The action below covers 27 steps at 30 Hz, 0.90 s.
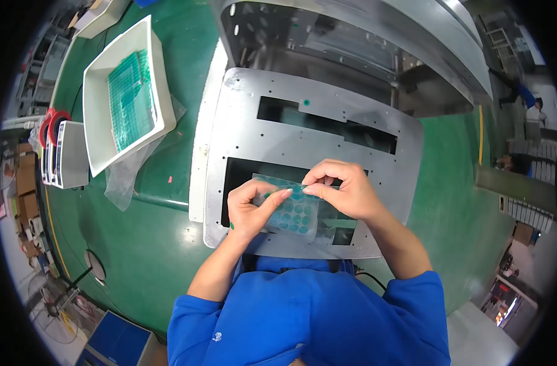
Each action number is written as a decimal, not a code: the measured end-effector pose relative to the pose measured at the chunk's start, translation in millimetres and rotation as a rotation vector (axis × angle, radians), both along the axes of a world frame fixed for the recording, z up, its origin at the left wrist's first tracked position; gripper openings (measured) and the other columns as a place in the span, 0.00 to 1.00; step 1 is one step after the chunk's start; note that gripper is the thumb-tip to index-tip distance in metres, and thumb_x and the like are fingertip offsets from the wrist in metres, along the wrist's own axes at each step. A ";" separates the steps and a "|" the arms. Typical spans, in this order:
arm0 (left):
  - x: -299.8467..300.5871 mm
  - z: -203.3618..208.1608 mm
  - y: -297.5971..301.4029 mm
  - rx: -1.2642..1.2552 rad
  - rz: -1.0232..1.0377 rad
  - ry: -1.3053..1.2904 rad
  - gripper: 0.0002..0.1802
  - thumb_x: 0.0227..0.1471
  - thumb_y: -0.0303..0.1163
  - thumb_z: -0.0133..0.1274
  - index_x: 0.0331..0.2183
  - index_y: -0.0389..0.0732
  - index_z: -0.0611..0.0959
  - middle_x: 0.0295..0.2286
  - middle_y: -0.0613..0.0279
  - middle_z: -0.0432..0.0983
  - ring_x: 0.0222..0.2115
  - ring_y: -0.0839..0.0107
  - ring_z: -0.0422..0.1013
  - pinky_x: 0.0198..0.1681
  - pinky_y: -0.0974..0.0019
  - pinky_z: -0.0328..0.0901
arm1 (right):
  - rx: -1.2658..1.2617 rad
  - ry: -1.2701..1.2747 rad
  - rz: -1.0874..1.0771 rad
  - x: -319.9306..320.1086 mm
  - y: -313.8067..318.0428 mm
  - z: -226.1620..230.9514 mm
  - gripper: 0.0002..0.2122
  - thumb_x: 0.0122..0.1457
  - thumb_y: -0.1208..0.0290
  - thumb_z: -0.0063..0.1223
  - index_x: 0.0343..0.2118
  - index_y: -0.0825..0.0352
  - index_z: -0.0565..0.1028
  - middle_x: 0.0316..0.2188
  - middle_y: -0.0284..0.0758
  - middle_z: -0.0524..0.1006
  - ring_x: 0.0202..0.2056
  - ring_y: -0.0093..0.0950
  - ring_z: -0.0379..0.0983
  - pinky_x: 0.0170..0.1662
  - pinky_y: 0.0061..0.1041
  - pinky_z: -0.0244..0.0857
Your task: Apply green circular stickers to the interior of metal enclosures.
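A clear sheet of round green stickers (295, 219) hangs in front of me over a grey metal panel (242, 134). My left hand (249, 208) is closed, pinching the sheet's upper left part between thumb and fingers. At its upper right edge, my right hand (347, 190) pinches with thumb and forefinger; whether a single sticker is between those fingertips is too small to tell. One green dot (306, 102) sits on the panel beside the upper slot. Another green dot (232, 226) is stuck near my left wrist. Behind the sheet, the panel's large lower opening is partly hidden.
A tall metal housing (352, 49) rises at the panel's far side. To the left, a white bin (95, 122) holds green sheets, with clear plastic film (123, 186) under it. White boxes (71, 155) with red rolls of tape (51, 125) stand beside the bin.
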<state>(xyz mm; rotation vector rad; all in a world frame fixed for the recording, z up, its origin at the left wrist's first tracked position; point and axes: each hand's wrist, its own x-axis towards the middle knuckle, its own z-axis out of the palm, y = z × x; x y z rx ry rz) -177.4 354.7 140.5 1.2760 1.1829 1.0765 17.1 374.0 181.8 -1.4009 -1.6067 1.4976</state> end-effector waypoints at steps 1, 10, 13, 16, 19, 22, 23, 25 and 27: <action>3.4 -0.6 -0.9 -0.018 -0.023 0.015 0.05 0.36 0.24 0.60 0.20 0.35 0.78 0.18 0.63 0.73 0.19 0.80 0.66 0.22 0.78 0.59 | -0.006 -0.009 -0.045 1.3 -5.1 -3.1 0.04 0.43 0.77 0.54 0.24 0.69 0.73 0.23 0.32 0.73 0.26 0.23 0.69 0.30 0.20 0.61; 25.2 -5.7 -1.2 -0.186 -0.150 0.016 0.06 0.38 0.26 0.58 0.21 0.35 0.79 0.17 0.65 0.72 0.19 0.82 0.65 0.22 0.79 0.59 | 0.567 -0.259 -0.154 13.8 -35.1 -22.2 0.05 0.42 0.82 0.53 0.24 0.68 0.71 0.24 0.34 0.73 0.25 0.30 0.69 0.32 0.23 0.60; 27.9 -7.6 -1.4 -0.212 -0.157 0.006 0.06 0.39 0.27 0.58 0.21 0.35 0.79 0.17 0.66 0.72 0.19 0.83 0.65 0.21 0.79 0.59 | 0.568 -0.278 -0.155 14.8 -36.4 -25.9 0.06 0.42 0.83 0.52 0.24 0.67 0.70 0.24 0.35 0.72 0.25 0.31 0.68 0.33 0.24 0.60; 29.4 -9.7 0.0 -0.247 -0.151 0.006 0.07 0.39 0.28 0.59 0.22 0.35 0.79 0.17 0.67 0.72 0.19 0.83 0.65 0.22 0.79 0.59 | 0.413 -0.172 -0.242 12.7 -36.2 -27.3 0.05 0.43 0.82 0.52 0.24 0.67 0.69 0.23 0.34 0.72 0.26 0.30 0.69 0.32 0.24 0.61; 29.5 -10.5 0.8 -0.237 -0.157 0.002 0.07 0.40 0.29 0.59 0.22 0.35 0.79 0.16 0.67 0.71 0.18 0.84 0.64 0.22 0.80 0.59 | 0.210 -0.066 -0.324 11.2 -37.1 -27.2 0.04 0.43 0.80 0.52 0.23 0.67 0.70 0.23 0.33 0.72 0.27 0.30 0.69 0.31 0.25 0.62; 30.1 -11.0 1.8 -0.248 -0.155 -0.016 0.08 0.40 0.29 0.58 0.22 0.35 0.79 0.16 0.68 0.71 0.18 0.84 0.64 0.21 0.80 0.59 | 0.393 -0.166 -0.253 12.3 -37.4 -30.2 0.05 0.43 0.81 0.53 0.25 0.68 0.72 0.25 0.35 0.73 0.27 0.31 0.70 0.31 0.24 0.63; 30.7 -11.2 2.3 -0.265 -0.152 -0.022 0.08 0.40 0.29 0.58 0.22 0.35 0.79 0.16 0.68 0.71 0.19 0.84 0.64 0.21 0.80 0.59 | 0.486 -0.207 -0.246 12.7 -37.4 -32.3 0.06 0.42 0.82 0.53 0.26 0.68 0.72 0.25 0.35 0.74 0.27 0.31 0.70 0.31 0.23 0.63; 32.1 -11.6 3.3 -0.288 -0.135 -0.024 0.08 0.40 0.29 0.58 0.22 0.35 0.79 0.16 0.68 0.71 0.19 0.84 0.64 0.22 0.80 0.59 | 0.653 -0.286 -0.240 13.3 -37.6 -37.9 0.06 0.42 0.82 0.53 0.26 0.68 0.73 0.26 0.36 0.74 0.28 0.31 0.71 0.31 0.23 0.64; 33.0 -11.9 3.7 -0.319 -0.119 -0.032 0.08 0.40 0.29 0.58 0.22 0.35 0.79 0.16 0.69 0.71 0.19 0.85 0.63 0.22 0.80 0.59 | 0.808 -0.358 -0.222 13.5 -38.2 -43.7 0.06 0.41 0.80 0.52 0.25 0.67 0.73 0.28 0.35 0.74 0.29 0.30 0.71 0.31 0.26 0.64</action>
